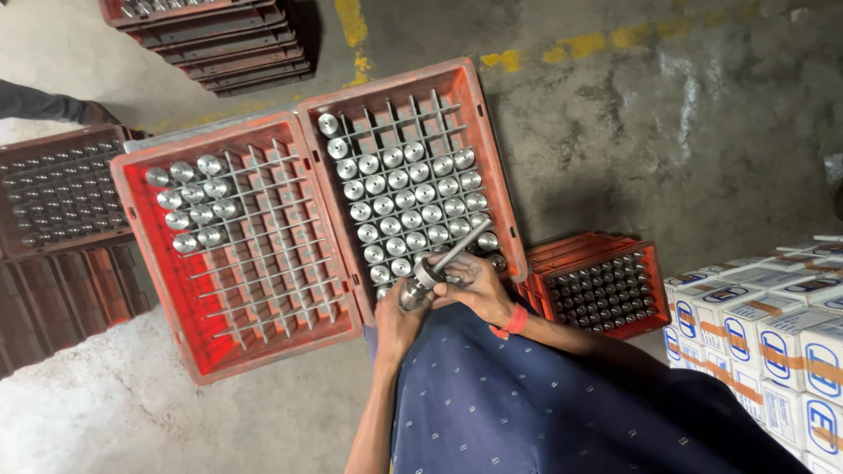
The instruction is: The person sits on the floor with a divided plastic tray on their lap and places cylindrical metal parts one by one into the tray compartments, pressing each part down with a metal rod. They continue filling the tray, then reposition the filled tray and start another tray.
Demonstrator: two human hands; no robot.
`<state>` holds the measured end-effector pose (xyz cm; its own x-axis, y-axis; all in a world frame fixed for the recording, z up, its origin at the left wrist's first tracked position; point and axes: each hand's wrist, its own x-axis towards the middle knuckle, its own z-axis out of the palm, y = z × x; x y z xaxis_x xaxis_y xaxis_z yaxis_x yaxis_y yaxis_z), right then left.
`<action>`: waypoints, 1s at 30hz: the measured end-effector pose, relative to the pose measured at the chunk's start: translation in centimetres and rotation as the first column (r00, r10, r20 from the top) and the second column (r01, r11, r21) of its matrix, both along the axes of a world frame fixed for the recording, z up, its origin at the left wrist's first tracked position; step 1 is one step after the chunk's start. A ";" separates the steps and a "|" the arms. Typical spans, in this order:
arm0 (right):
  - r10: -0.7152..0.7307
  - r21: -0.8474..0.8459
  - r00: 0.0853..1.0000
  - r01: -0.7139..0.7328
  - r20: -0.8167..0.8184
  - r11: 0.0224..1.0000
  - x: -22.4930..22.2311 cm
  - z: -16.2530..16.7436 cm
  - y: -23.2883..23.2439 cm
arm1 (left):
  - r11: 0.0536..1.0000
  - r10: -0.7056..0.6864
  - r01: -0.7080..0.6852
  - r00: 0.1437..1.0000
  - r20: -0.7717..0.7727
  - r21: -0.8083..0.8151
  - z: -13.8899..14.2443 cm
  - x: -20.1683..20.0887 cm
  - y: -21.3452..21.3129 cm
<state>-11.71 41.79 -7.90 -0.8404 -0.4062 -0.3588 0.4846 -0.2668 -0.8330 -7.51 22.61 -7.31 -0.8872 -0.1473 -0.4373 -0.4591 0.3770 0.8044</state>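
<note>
Steel stemmed part [450, 256], a round disc head on a long shaft, sits in our right hand [470, 285] just over the near edge of the right-hand red crate [496, 189]. Seen from the head camera, its long axis runs on a slant: the disc end lies toward us, at the fingers, and the shaft points up and away to the right, across the last filled rows of that crate. Our right hand is closed round the part near the disc. Our left hand [399, 316] is curled shut on a second shiny round piece [413, 294], touching the first; what exactly that piece is we cannot tell.

To the left of this crate stands a second red crate [132, 228], its wire grid holding a small cluster of silver caps at the far left corner. Right of the filled crate a smaller orange crate [645, 303] of dark parts rests on the concrete floor [685, 132], and white cartons [764, 333] are stacked beyond it.

To handle this well, we judge that the shaft should be brought upright before it meets a grid cell, with a firm grip close to the disc.
</note>
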 end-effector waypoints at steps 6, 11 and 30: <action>0.151 0.182 0.977 -0.123 -0.153 0.976 0.2 0.4 3.6 | 0.984 -0.178 0.176 0.979 0.098 0.035 1.4 -1.6 2.4; 0.283 0.305 0.936 -0.214 -0.207 0.928 -0.7 -0.7 6.3 | 0.943 -0.303 0.284 0.948 0.095 0.174 0.5 -2.7 3.8; -0.457 0.199 0.885 0.465 -0.087 0.862 -1.3 -5.1 10.6 | 0.866 -0.408 0.150 0.763 -0.501 -0.476 -6.4 -20.9 2.8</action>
